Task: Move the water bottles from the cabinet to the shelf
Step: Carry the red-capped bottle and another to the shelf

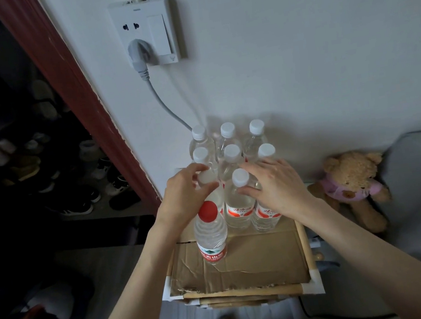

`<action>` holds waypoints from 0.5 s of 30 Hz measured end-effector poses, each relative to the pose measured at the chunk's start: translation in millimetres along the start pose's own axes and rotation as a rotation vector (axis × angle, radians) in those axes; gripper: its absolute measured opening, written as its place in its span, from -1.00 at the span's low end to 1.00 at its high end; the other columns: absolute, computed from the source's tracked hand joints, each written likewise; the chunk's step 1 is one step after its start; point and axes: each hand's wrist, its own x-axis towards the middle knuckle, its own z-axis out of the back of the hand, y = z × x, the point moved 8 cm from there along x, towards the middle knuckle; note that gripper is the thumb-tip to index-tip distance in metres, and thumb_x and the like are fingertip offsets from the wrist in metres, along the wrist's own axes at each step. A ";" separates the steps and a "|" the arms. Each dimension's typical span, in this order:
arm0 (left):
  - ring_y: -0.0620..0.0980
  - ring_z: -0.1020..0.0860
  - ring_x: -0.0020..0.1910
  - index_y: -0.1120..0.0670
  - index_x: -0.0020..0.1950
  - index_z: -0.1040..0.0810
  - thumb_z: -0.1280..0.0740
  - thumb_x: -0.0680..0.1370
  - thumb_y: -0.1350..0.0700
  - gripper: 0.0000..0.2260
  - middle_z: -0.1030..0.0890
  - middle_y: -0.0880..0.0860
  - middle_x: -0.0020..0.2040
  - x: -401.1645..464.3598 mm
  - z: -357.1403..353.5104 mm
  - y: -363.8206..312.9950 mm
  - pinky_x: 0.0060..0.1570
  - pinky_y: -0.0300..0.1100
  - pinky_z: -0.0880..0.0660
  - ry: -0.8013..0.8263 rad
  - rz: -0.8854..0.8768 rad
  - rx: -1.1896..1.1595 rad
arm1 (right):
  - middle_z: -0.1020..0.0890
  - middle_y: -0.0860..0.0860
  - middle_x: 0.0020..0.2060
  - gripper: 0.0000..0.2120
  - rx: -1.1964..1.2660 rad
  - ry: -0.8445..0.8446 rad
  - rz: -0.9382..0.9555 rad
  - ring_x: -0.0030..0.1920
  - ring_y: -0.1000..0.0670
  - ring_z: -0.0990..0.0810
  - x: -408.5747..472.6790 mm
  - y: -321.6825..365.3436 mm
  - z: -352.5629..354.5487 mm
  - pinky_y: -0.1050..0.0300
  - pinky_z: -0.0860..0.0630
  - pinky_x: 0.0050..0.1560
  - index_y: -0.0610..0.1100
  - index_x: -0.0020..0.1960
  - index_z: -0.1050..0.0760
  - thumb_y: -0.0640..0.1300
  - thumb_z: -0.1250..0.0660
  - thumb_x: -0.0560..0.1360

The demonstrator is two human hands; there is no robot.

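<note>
Head view: I see left hand point(185, 190) fingers point(209, 187) clamped round a white-capped bottle point(208, 177); right hand point(275, 185) fingers point(247, 190) spread, touching the neighbouring bottle point(238, 204) on the shelf point(303, 238).

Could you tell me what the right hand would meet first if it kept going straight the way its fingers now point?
Probably the white-capped bottle directly before the right hand: the fingertips already sit beside its neck, up and left. Whether they touch it yet is unclear.

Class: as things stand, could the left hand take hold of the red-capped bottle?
Probably yes. The red-capped bottle stands alone at the front, just below the left hand, with nothing between them; that hand first has to release a white-capped bottle.
</note>
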 end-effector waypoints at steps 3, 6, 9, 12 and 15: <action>-0.04 -0.52 0.00 0.00 0.30 -0.41 -0.44 0.41 0.01 -0.51 -0.50 -0.02 0.00 -2.6 -0.7 2.6 0.05 -0.18 -0.44 0.020 0.018 -0.033 | -0.65 -0.05 0.04 -0.44 0.087 -0.009 -0.010 0.07 -0.14 -0.59 -0.5 -0.2 2.5 -0.04 -0.44 0.08 -0.09 0.24 -0.44 0.17 -0.41 0.33; -0.06 -0.51 0.01 -0.01 0.33 -0.36 -0.43 0.41 0.00 -0.47 -0.49 -0.05 0.01 -3.8 -0.2 7.0 0.01 -0.22 -0.41 0.039 0.032 -0.039 | -0.65 0.02 0.00 -0.41 0.223 -0.067 -0.043 0.03 -0.08 -0.59 -2.7 -1.9 7.9 -0.04 -0.47 0.08 -0.06 0.23 -0.43 0.29 -0.26 0.35; -0.08 -0.54 0.01 0.03 0.30 -0.39 -0.43 0.42 0.01 -0.51 -0.54 -0.05 0.03 -5.1 2.6 13.5 -0.03 -0.27 -0.40 0.022 0.041 -0.089 | -0.65 0.01 -0.05 -0.54 0.299 -0.169 -0.038 0.01 -0.07 -0.58 -10.0 -4.1 16.2 -0.05 -0.47 0.06 -0.09 0.17 -0.48 0.20 -0.20 0.44; -0.11 -0.55 -0.01 0.06 0.26 -0.43 -0.43 0.43 0.00 -0.56 -0.54 -0.06 0.00 -8.1 5.2 18.0 -0.03 -0.32 -0.40 -0.007 0.052 -0.109 | -0.63 -0.02 0.01 -0.59 0.317 -0.232 -0.049 0.05 -0.06 -0.55 -17.6 -10.5 21.1 -0.07 -0.46 0.08 -0.13 0.18 -0.50 0.12 -0.17 0.50; -0.14 -0.54 -0.01 0.05 0.24 -0.44 -0.40 0.44 -0.02 -0.60 -0.57 -0.05 0.00 -10.5 5.7 22.6 0.01 -0.32 -0.40 -0.009 0.064 -0.149 | -0.59 -0.04 0.07 -0.59 0.377 -0.312 -0.114 0.10 0.01 -0.47 -29.1 -22.8 24.2 0.17 -0.38 0.19 -0.18 0.20 -0.48 0.07 -0.13 0.52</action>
